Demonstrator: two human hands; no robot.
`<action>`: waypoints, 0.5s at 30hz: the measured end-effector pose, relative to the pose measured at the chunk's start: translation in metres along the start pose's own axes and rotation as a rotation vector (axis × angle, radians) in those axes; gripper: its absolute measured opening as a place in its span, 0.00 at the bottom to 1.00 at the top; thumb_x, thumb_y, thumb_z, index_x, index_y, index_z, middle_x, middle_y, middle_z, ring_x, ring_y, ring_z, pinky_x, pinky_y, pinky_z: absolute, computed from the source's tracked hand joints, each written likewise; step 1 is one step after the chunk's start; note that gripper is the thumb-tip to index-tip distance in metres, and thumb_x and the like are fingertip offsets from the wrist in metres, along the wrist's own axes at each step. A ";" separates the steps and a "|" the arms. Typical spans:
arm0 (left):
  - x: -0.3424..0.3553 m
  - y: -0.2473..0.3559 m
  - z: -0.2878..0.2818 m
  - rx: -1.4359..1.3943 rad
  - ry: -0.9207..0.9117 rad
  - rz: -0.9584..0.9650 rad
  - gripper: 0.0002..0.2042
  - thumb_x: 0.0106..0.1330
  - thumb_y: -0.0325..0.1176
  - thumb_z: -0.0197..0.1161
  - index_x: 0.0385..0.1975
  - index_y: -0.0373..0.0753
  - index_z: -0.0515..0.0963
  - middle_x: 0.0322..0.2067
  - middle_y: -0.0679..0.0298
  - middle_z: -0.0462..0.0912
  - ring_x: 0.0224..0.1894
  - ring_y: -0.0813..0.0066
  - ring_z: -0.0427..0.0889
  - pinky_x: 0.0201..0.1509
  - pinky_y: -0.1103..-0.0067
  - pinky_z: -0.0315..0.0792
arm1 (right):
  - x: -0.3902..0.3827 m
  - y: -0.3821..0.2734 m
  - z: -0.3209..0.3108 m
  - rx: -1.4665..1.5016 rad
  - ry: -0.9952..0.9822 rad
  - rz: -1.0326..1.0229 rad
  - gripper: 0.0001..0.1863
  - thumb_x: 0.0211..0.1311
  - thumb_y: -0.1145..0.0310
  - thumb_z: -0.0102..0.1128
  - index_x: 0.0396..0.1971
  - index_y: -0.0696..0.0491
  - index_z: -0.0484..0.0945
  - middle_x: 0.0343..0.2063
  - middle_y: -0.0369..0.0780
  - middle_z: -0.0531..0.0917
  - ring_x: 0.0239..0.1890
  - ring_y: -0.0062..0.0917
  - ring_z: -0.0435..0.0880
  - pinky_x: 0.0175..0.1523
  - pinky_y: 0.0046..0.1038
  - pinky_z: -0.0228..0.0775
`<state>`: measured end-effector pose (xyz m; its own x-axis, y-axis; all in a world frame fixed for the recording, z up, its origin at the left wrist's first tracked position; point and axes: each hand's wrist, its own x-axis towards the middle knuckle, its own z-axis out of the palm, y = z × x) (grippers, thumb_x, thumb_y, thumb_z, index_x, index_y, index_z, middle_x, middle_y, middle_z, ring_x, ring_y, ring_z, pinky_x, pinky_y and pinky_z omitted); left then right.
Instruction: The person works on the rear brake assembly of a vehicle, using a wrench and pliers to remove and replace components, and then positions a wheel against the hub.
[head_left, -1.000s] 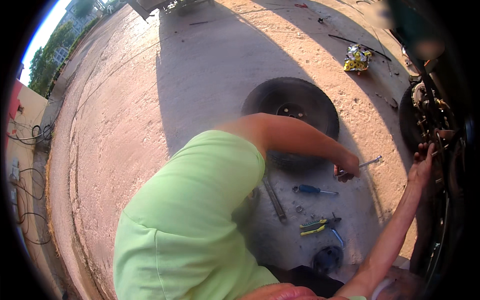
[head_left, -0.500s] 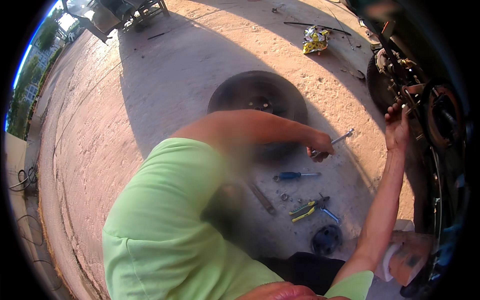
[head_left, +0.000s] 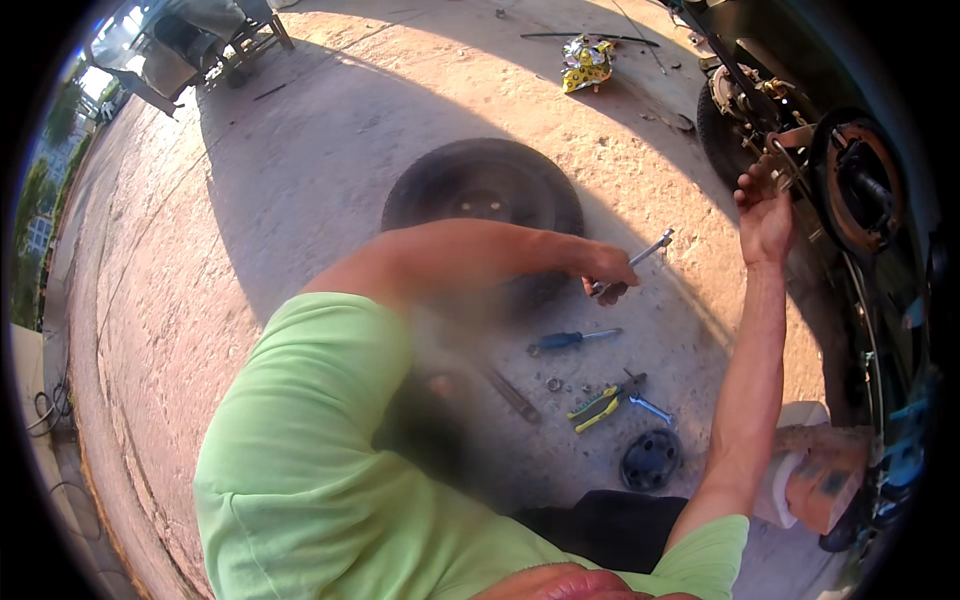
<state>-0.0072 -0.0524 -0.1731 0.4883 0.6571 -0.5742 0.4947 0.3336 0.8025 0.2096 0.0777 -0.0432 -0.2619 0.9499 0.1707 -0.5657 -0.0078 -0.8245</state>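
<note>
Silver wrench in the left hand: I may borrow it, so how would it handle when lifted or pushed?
The silver wrench looks like metal, so it is probably stiff and heavy for its slim shape. Its shiny surface could be slippery. One end sticks out past the left hand, so a push there might twist it.

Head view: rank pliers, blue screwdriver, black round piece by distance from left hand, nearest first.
1. Blue screwdriver: on the ground, below the left hand in view.
2. Pliers: lower, past the screwdriver.
3. Black round piece: lowest, below the pliers.
</note>
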 end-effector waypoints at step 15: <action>0.004 -0.005 0.000 -0.001 -0.006 -0.030 0.25 0.77 0.50 0.48 0.26 0.37 0.82 0.29 0.60 0.87 0.32 0.73 0.86 0.33 0.70 0.77 | 0.003 0.005 0.014 -0.220 0.249 -0.115 0.14 0.68 0.57 0.68 0.46 0.50 0.82 0.31 0.32 0.86 0.31 0.16 0.84 0.35 0.18 0.67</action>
<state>-0.0076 -0.0513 -0.1793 0.4775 0.6425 -0.5993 0.5084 0.3543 0.7848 0.1954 0.0759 -0.0395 0.0081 0.9879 0.1546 -0.3915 0.1454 -0.9086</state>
